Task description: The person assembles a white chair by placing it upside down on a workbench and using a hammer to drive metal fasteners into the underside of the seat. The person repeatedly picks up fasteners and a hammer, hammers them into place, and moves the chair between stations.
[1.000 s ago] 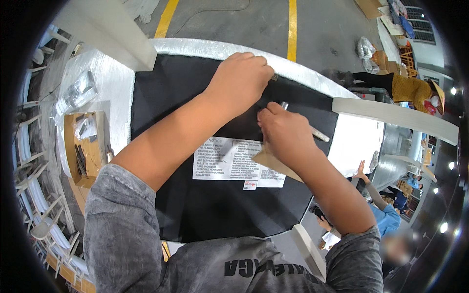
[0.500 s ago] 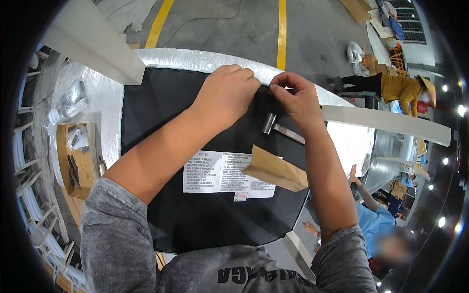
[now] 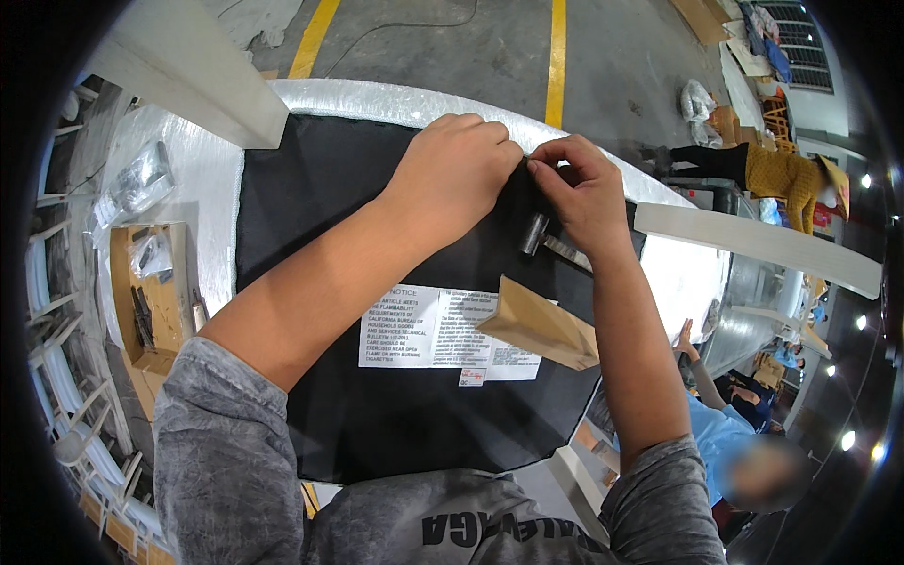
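Left hand [image 3: 452,179]: your fingers curled, pressing black fabric [image 3: 320,207] at 12 o'clock.
Right hand [image 3: 579,188]: pinching the fabric edge; small hammer [image 3: 546,240] just below.

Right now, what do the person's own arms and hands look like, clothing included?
Both hands, left and right, are bare: no gloves, rings or watch visible. The forearms are bare too. Mottled grey short sleeves end near the elbows, part of a grey shirt with dark lettering on the chest.

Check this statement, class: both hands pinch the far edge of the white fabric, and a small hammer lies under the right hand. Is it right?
Not quite. The head view shows the fabric is black, not white. The left hand and right hand do pinch its far edge, with the small hammer under the right hand.
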The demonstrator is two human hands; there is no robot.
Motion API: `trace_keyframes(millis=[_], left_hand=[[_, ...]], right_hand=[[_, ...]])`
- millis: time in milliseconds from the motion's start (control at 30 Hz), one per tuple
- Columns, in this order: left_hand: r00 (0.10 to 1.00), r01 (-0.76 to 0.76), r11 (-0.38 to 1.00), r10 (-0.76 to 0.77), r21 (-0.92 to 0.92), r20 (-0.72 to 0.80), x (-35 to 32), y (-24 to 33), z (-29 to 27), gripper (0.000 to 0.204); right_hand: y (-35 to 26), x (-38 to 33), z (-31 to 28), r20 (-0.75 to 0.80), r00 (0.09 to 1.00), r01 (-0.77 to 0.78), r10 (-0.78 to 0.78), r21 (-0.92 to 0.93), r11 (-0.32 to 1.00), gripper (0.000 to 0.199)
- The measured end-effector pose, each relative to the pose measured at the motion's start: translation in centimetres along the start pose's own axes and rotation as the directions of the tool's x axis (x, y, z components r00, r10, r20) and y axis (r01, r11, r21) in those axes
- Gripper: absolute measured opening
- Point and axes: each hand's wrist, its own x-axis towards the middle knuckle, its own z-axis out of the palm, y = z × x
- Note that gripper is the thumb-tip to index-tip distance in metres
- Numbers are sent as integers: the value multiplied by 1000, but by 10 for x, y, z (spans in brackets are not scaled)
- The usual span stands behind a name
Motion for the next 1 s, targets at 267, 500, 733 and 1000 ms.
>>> trace_keyframes(millis=[267,500,733,1000], left_hand=[[1000,-1,1000,1,5,1,1,0,1,9],[999,-4,1000,4,25,32,1,0,0,6],[999,-26,1000,26,16,34,4,2,0,6],[999,6,999,-8,38,51,0,1,-1,9]], right_hand=[[-7,2,1,5,988,151,-152,-152,977,10],[-7,2,-6,33,992,122,-118,-182,976,13],[-3,-1,-21,51,999,1,4,-95,995,12],[-6,-62,-70,312,945,84,103,-532,843,27]])
